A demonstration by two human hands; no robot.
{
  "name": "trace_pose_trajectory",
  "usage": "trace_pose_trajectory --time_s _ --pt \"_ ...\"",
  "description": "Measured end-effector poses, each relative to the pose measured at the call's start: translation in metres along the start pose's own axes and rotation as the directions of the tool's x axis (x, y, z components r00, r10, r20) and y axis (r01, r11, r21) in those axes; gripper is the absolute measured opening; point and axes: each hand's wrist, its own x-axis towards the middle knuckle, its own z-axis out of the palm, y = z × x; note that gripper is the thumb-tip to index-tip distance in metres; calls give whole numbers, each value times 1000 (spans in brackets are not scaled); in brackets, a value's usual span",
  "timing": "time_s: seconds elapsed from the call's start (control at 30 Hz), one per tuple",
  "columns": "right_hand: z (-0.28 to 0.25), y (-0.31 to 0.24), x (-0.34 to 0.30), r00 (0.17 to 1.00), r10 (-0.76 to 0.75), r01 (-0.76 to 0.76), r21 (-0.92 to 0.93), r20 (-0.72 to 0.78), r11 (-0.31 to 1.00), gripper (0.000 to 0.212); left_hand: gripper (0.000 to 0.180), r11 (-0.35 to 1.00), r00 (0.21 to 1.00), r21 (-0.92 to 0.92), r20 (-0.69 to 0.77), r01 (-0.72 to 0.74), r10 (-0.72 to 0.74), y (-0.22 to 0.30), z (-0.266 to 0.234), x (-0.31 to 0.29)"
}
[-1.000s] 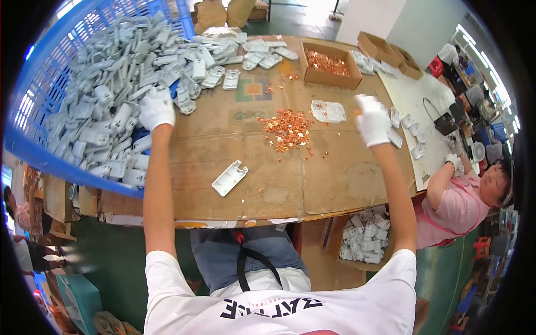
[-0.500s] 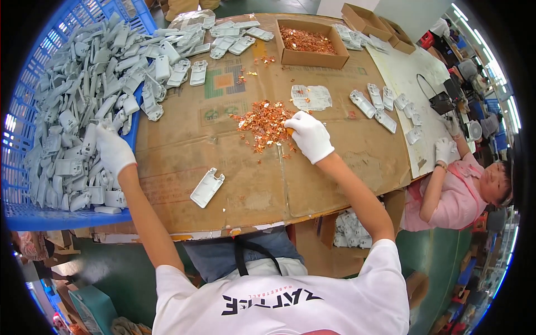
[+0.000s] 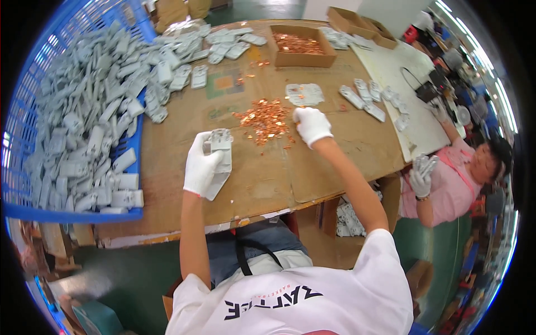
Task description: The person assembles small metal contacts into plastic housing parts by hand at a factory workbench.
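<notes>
My left hand [image 3: 201,162], in a white glove, grips a light grey plastic housing [image 3: 221,139] with a cut-out top end. Just below it another grey housing [image 3: 221,177] shows partly; I cannot tell whether this one is held or lies on the cardboard. A loose pile of small shiny copper-coloured metal pieces [image 3: 265,120] lies in front of me. Right beside the pile, my gloved right hand [image 3: 312,127] has its fingers curled together. Whatever its fingertips hold, if anything, is hidden.
A blue basket [image 3: 134,173] heaped with grey housings [image 3: 84,128] stands at left. A carton [image 3: 304,58] of copper pieces sits at the far side. Several housings [image 3: 365,97] lie at right, near a co-worker's gloved hand [image 3: 421,176]. Cardboard [image 3: 335,178] covers the table.
My left hand has come out of the basket to the right and now holds a housing over the cardboard. My right hand has drawn slightly away from the copper pile.
</notes>
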Motion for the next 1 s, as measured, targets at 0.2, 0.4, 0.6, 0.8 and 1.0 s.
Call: trace_pose_trajectory --time_s 0.2,0.4,0.6,0.8,1.0 --pt "-16 -14 -7 996 13 -26 142 88 990 13 54 989 986 -34 -89 -142 139 10 30 -24" --pt "-49 -116 -71 894 -203 432 649 -399 626 18 47 905 908 276 -179 -323 378 41 61 -31" --pt "-17 -145 -72 839 -169 460 507 -517 729 18 39 856 834 382 -290 -349 469 33 58 -36" --pt "1 -134 -55 982 -132 183 832 -133 524 23 32 769 763 439 -243 -465 599 31 40 -45" --pt "-6 -155 -71 939 -277 344 603 -204 720 15 28 717 846 633 -180 -291 501 13 22 -55"
